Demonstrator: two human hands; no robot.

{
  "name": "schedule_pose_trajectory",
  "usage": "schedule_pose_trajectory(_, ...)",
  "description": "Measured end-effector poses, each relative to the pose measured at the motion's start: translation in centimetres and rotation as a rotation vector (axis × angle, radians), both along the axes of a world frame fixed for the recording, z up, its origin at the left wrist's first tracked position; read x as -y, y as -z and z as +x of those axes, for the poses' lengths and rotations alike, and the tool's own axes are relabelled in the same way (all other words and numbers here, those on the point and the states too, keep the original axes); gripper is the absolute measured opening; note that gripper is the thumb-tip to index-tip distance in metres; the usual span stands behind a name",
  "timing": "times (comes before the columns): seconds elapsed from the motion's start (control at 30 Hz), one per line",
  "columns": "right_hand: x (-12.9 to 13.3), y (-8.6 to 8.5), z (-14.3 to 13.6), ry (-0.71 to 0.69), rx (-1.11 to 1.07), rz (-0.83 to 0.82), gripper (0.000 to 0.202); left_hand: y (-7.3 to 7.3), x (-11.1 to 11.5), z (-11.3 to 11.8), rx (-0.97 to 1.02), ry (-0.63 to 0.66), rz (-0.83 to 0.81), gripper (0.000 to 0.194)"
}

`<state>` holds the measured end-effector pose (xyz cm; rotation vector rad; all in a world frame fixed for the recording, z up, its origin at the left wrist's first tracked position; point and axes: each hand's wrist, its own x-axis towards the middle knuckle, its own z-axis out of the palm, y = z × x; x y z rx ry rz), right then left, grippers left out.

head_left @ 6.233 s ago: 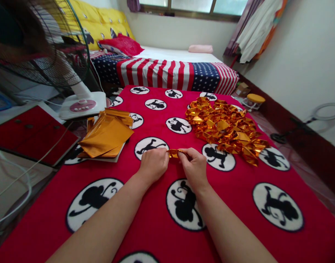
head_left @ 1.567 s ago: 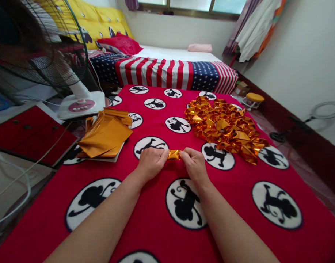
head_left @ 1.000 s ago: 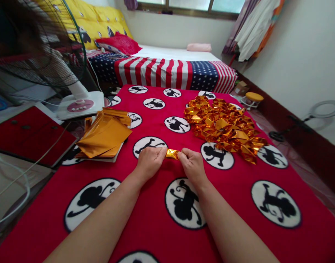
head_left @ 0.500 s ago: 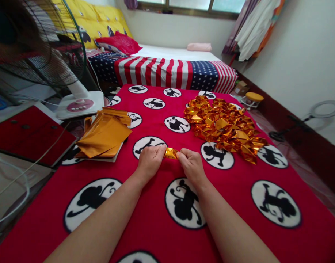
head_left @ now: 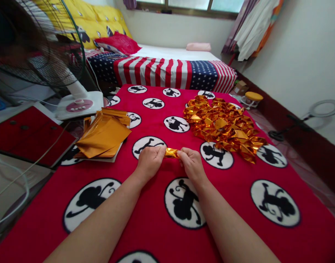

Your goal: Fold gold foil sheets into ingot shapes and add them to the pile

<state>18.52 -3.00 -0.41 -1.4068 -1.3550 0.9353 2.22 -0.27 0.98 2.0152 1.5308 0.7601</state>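
A small folded piece of shiny gold foil paper [head_left: 171,152] is stretched between my two hands over the red cloth. My left hand [head_left: 151,159] pinches its left end, thumb on top. At its right end my right hand [head_left: 191,160] grips it the same way, fingers curled under. To the left lies a loose stack of flat gold foil sheets [head_left: 104,133]. Over on the right a heap of folded gold foil pieces [head_left: 224,126] spreads across the cloth.
The red cloth with monkey prints [head_left: 145,215] covers the surface under my hands. An electric fan [head_left: 79,104] stands at the left beside a dark red panel [head_left: 27,133]. Beyond is a bed with a striped, starred cover [head_left: 156,71]. A yellow stool [head_left: 253,96] is at the right.
Both hands stay nearly where they were, still holding the folded foil piece. My right fingers have shifted very slightly at its end.
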Motion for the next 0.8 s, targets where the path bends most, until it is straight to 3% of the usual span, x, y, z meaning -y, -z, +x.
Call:
schedule_pose_trajectory(0.37, 0.07, -0.57, -0.30, -0.019, -0.149, 0.025, 0.037, -0.13, -0.06, 0.13, -0.043, -0.023, -0.013, 0.048)
schedule_pose_trajectory(0.8, 0.38, -0.91, -0.53, -0.024, -0.160, 0.035, 0.039, 0.01, -0.11, 0.13, -0.022, -0.023, -0.022, 0.048)
